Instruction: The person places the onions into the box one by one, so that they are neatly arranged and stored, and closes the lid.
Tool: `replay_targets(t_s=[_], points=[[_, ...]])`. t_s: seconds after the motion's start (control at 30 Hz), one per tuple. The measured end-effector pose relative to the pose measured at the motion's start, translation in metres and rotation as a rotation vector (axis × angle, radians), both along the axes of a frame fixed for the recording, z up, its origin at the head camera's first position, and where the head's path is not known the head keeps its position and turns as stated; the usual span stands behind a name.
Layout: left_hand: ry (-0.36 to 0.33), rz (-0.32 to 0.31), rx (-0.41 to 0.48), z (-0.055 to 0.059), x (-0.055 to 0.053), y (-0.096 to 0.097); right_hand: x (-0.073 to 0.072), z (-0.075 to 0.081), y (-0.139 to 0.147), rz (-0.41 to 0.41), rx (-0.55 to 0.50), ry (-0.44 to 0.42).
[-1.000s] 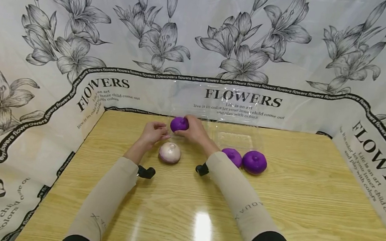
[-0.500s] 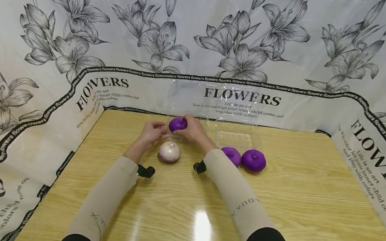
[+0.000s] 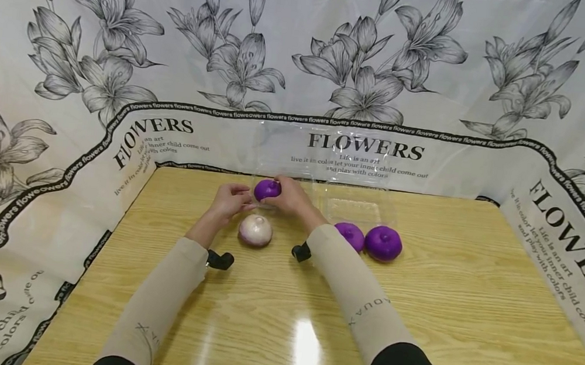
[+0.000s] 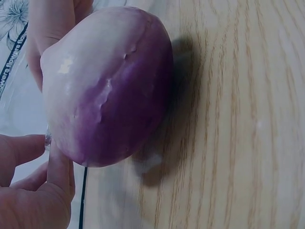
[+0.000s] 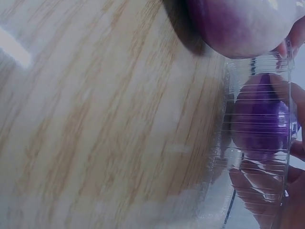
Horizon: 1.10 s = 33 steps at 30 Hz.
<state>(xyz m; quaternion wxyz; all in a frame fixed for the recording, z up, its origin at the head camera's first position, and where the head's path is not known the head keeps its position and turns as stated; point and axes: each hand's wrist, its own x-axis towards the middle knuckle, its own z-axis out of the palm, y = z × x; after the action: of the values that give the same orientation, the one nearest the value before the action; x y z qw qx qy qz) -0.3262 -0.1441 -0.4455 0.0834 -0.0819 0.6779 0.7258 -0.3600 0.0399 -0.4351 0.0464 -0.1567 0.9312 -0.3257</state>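
Observation:
My right hand [image 3: 293, 197] grips a small purple onion [image 3: 266, 190] inside the left of two clear plastic boxes. Through that box's ribbed wall [image 5: 224, 143], the right wrist view shows the onion and the fingers round it. At the box's left side, my left hand [image 3: 229, 203] pinches its thin clear edge between thumb and fingers, best seen in the left wrist view. A white-and-purple onion [image 3: 255, 230] sits on the table just in front of the box; it fills much of the left wrist view.
A second clear box [image 3: 355, 211] stands open to the right, its lid raised against the flowered cloth [image 3: 243, 148]. Before it lie two purple onions [image 3: 384, 243], one partly behind my right sleeve [image 3: 357, 283]. The wooden table [image 3: 258, 320] extends toward me.
The purple onion in my right hand has sunk very slightly in the box. My left hand keeps its place at the edge. The head view has shifted a little.

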Motion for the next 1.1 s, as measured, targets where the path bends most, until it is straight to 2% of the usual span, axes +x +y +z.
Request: replay_targets(t_s=[0.13, 0.33, 0.63, 1.1], points=[[-0.002, 0.002, 0.003, 0.0, 0.0, 0.0, 0.0, 0.003, 0.001, 0.002, -0.023, -0.004], [0.0, 0.008, 0.004, 0.0, 0.001, 0.001, 0.003, 0.007, 0.007, 0.002, 0.001, 0.022], [0.012, 0.024, 0.014, 0.0, 0.002, 0.001, 0.019, 0.025, 0.016, 0.021, 0.048, 0.041], [-0.004, 0.015, 0.0, 0.001, 0.002, 0.0, 0.04, 0.039, 0.032, 0.057, 0.102, 0.083]])
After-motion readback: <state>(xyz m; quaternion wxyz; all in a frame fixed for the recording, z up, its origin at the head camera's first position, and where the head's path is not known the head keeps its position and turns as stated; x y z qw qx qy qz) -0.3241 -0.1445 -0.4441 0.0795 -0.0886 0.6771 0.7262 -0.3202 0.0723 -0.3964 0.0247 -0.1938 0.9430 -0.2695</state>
